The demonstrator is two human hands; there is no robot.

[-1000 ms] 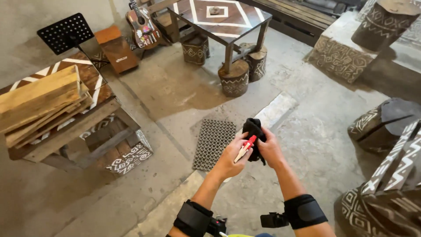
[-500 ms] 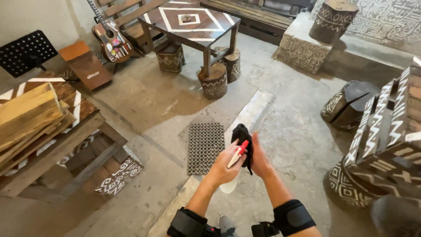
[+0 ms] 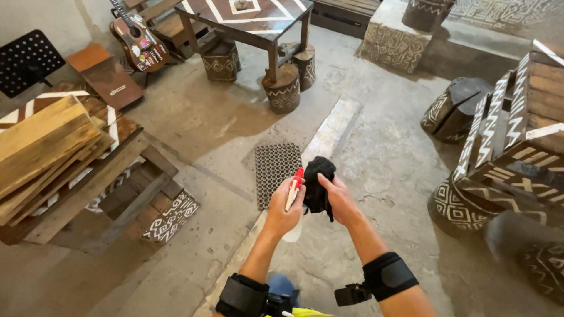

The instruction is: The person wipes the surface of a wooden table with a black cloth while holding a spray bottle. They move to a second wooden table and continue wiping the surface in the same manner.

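Concrete floor of a patterned workshop, both hands busy with a spray bottle and a cloth.

Head view: planks are stacked on a low surface at the left, a perforated mat lies just beyond the hands, and a guitar leans far left. The left hand is closed around a pale spray bottle with a red nozzle, held near its neck; it looks light, rigid and smooth, so best gripped at the neck. The right hand clutches a bunched black cloth, soft and limp, held close against the bottle, easily gathered anywhere.
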